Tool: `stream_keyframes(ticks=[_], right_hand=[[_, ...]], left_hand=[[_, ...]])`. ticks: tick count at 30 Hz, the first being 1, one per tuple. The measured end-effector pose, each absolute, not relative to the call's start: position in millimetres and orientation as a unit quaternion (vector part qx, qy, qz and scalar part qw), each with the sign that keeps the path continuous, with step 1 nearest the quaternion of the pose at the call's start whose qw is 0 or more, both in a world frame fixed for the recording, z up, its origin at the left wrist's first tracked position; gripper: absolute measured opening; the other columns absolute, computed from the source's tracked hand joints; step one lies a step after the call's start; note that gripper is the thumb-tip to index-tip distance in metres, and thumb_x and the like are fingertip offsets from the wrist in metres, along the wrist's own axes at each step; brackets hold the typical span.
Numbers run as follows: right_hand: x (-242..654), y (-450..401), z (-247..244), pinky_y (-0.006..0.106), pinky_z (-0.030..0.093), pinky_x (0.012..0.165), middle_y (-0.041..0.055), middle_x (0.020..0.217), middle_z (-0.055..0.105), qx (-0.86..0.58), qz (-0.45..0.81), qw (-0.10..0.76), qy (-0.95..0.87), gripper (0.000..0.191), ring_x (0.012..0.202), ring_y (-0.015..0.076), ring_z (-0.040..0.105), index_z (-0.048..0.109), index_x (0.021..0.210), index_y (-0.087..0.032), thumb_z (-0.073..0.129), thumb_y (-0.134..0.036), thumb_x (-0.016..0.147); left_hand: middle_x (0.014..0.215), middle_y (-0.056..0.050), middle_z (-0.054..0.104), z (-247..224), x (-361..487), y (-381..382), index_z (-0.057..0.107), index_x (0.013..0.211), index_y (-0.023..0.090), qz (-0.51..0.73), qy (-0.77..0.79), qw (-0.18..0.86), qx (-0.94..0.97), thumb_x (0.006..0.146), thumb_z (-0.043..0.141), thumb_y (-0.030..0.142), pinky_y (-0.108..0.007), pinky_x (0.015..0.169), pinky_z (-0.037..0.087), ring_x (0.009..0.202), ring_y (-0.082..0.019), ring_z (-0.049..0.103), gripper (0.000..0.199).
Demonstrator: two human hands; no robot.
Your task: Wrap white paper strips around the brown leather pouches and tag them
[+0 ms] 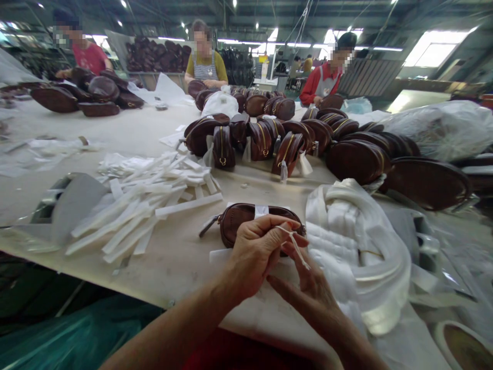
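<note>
A small dark brown oval leather bag with a zip lies on the table in front of me, a white strip across its top. My left hand is closed in front of the bag, pinching a thin white cord between thumb and fingers. The loose ends of the cord hang down over the fingers of my right hand. That hand's thumb stands apart from its fingers, which reach up beside my left fingertips. The hands cover the bag's lower right part.
Many white strips are heaped on the left. A thick white bundle of fibre-like cord lies at right. Behind stand several brown bags. Clear plastic piles up at far right. Several people work across the table.
</note>
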State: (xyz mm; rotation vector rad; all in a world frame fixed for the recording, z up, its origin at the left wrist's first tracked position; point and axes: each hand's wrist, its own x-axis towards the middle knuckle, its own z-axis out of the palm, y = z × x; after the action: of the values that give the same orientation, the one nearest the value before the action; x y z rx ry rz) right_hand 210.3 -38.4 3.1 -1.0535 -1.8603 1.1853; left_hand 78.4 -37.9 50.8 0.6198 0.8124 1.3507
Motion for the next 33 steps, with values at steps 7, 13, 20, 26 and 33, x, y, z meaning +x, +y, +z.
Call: stream_keyframes(ticks=[7, 13, 20, 26, 33], right_hand=[[198, -34, -16, 0.024, 0.041, 0.061, -0.0004, 0.071, 0.055, -0.321, 0.550, 0.301, -0.710, 0.022, 0.065, 0.0125, 0.049, 0.056, 0.079, -0.018, 0.048, -0.036, 0.088], [207, -49, -27, 0.027, 0.041, 0.064, 0.0026, 0.071, 0.058, -0.362, 0.429, 0.259, -0.786, 0.019, 0.069, 0.0161, 0.051, 0.058, 0.076, -0.020, 0.046, -0.029, 0.088], [217, -46, -17, 0.036, 0.046, 0.089, 0.0078, 0.113, 0.060, -0.355, 0.587, 0.277, -0.673, 0.034, 0.106, 0.0246, 0.055, 0.059, 0.114, -0.025, 0.060, -0.037, 0.082], [202, -43, -23, 0.032, 0.051, 0.073, 0.0077, 0.094, 0.063, -0.297, 0.707, 0.294, -0.570, 0.041, 0.083, 0.0225, 0.061, 0.060, 0.116, -0.024, 0.061, -0.045, 0.080], [184, -42, -8, 0.017, 0.030, 0.039, 0.0001, 0.065, 0.057, -0.399, 0.711, 0.182, -0.549, 0.032, 0.042, 0.0048, 0.040, 0.066, 0.083, -0.018, 0.056, -0.049, 0.084]], left_hand=[[0.075, -0.010, 0.070, 55, 74, -44, 0.063, 0.085, 0.010, 0.584, 0.370, 0.682, 0.238, 0.067, 0.071, 0.028, -0.014, 0.033, 0.009, 0.028, 0.003, 0.024, 0.026], [0.070, -0.009, 0.069, 38, 65, -46, 0.063, 0.082, 0.010, 0.613, 0.413, 0.627, 0.246, 0.069, 0.072, 0.029, -0.013, 0.031, 0.015, 0.030, 0.000, 0.030, 0.025], [0.066, -0.005, 0.066, 27, 67, -64, 0.062, 0.072, 0.010, 0.585, 0.379, 0.666, 0.268, 0.066, 0.077, 0.024, -0.016, 0.046, 0.041, 0.048, -0.007, 0.054, 0.021], [0.077, -0.006, 0.066, 22, 66, -79, 0.061, 0.076, 0.012, 0.618, 0.320, 0.664, 0.273, 0.073, 0.074, 0.027, -0.016, 0.056, 0.046, 0.062, -0.009, 0.059, 0.020], [0.068, -0.004, 0.062, 4, 43, -82, 0.057, 0.077, 0.013, 0.652, 0.363, 0.620, 0.245, 0.073, 0.073, 0.036, -0.018, 0.043, 0.039, 0.045, -0.007, 0.050, 0.028]])
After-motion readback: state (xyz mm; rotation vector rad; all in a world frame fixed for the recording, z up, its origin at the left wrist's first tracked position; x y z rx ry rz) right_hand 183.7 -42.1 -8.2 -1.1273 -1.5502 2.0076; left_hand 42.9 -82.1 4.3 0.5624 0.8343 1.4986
